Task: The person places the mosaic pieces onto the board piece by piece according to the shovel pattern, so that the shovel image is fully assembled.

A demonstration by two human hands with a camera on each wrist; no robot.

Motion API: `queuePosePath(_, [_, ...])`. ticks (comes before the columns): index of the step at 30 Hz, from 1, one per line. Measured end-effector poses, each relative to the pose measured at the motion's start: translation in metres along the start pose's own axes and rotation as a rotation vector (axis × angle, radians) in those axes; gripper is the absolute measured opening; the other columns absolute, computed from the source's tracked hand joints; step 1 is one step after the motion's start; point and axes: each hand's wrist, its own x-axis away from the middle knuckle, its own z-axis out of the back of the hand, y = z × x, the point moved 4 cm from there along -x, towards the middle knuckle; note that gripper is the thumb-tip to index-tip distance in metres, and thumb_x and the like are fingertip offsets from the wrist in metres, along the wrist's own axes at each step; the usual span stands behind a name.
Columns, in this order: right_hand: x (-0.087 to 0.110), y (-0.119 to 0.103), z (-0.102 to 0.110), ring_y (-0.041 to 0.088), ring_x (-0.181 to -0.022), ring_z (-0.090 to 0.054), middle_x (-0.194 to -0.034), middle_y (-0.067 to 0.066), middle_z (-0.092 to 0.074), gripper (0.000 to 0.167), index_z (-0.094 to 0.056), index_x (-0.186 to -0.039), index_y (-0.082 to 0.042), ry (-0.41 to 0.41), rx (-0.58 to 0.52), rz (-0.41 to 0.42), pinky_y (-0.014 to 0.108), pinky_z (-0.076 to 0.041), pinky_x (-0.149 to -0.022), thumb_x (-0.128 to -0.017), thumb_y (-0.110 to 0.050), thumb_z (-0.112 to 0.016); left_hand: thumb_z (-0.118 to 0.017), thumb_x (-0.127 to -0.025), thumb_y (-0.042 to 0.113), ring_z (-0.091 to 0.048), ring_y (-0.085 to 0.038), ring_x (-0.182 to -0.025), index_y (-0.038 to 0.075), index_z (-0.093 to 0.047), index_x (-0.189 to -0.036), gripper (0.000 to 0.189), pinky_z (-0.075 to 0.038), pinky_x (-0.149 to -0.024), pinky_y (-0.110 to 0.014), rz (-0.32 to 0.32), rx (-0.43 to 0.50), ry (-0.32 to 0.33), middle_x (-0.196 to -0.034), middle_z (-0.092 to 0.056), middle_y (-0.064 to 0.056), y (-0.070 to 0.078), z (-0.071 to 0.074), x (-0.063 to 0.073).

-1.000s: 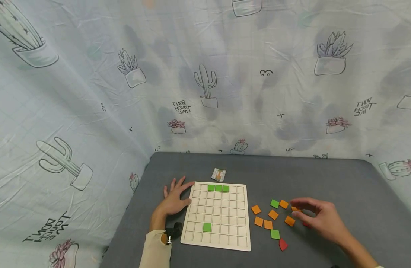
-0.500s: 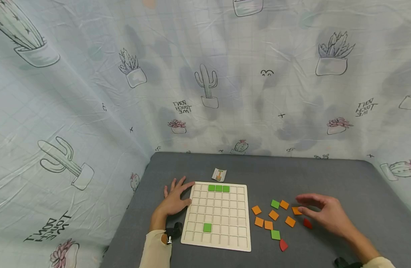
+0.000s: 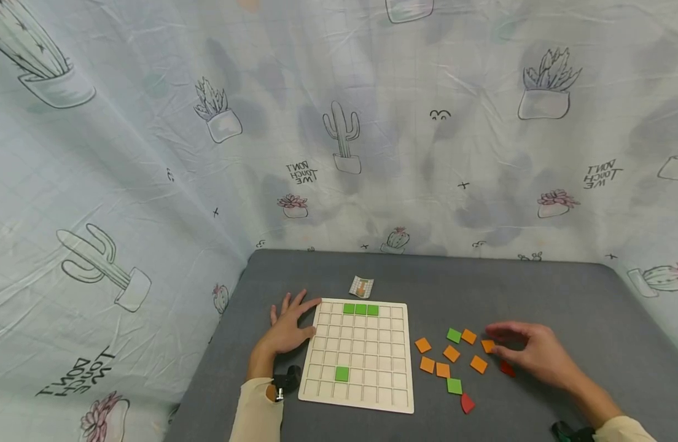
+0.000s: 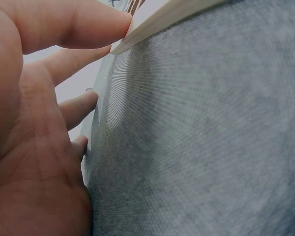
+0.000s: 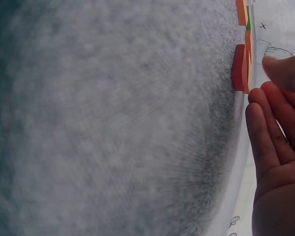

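Observation:
A pale gridded board (image 3: 366,344) lies on the grey table, with three green tiles (image 3: 360,309) in its top row and one green tile (image 3: 341,374) lower down. My left hand (image 3: 286,331) rests at the board's left side, fingers spread, thumb and index finger touching its edge; the left wrist view shows the thumb (image 4: 88,24) against the board's side. My right hand (image 3: 538,355) hovers over the table's right part, thumb and fingers apart, beside an orange tile (image 3: 487,346). Partly under that hand lies a red piece (image 3: 506,368), also seen in the right wrist view.
Several loose orange tiles (image 3: 451,353) lie between the board and my right hand. Among them are two green tiles (image 3: 454,386), with another red piece (image 3: 468,403) nearer me. Behind the board sits a small patterned card (image 3: 362,287). A printed cloth (image 3: 427,153) hangs behind the table.
My right hand has drawn back a little to the right, uncovering more of the orange tile and the nearby red piece. The left hand and the board have stayed put.

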Motion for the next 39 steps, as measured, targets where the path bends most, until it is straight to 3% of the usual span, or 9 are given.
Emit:
queuePosePath(9, [0.000,0.005,-0.004,-0.004,-0.099,-0.074,-0.114,-0.003,-0.083,0.039,-0.081,-0.120,-0.020,-0.028,0.052,0.042,0.024,-0.063,-0.078,-0.085,-0.010,-0.093,-0.073,-0.093,0.007,0.000,-0.054,-0.169,0.019,-0.060,-0.159,0.068,0.013,-0.125,-0.079,0.006,0.004,0.005,-0.181,-0.024,-0.022,0.002,0.000,0.001])
queuePosePath(29, [-0.001,-0.002,-0.001,0.001,-0.096,-0.077,-0.112,-0.004,-0.083,0.037,-0.082,-0.118,-0.020,-0.041,0.097,-0.007,0.024,-0.064,-0.078,-0.084,-0.009,-0.094,-0.074,-0.093,0.006,0.000,-0.054,-0.168,0.019,-0.061,-0.158,0.068,0.013,-0.125,-0.079,0.009,0.012,0.008,-0.181,-0.025,-0.022,0.003,0.001,0.001])
queuePosePath(34, [0.000,-0.013,0.005,-0.001,-0.096,-0.076,-0.111,-0.003,-0.083,0.037,-0.083,-0.116,-0.017,-0.004,0.132,-0.001,0.024,-0.064,-0.079,-0.083,-0.007,-0.094,-0.073,-0.094,0.006,0.000,-0.055,-0.168,0.019,-0.060,-0.159,0.067,0.013,-0.125,-0.079,0.003,0.011,0.004,-0.181,-0.025,-0.022,0.002,0.001,0.000])
queuePosePath(39, [-0.004,-0.036,0.011,0.000,-0.095,-0.077,-0.111,-0.001,-0.084,0.039,-0.083,-0.117,-0.014,0.031,0.146,0.068,0.029,-0.066,-0.079,-0.081,-0.002,-0.094,-0.072,-0.095,0.008,0.001,-0.052,-0.169,0.021,-0.059,-0.160,0.067,0.013,-0.126,-0.077,0.013,0.008,0.003,-0.182,-0.024,-0.020,0.001,0.000,-0.001])
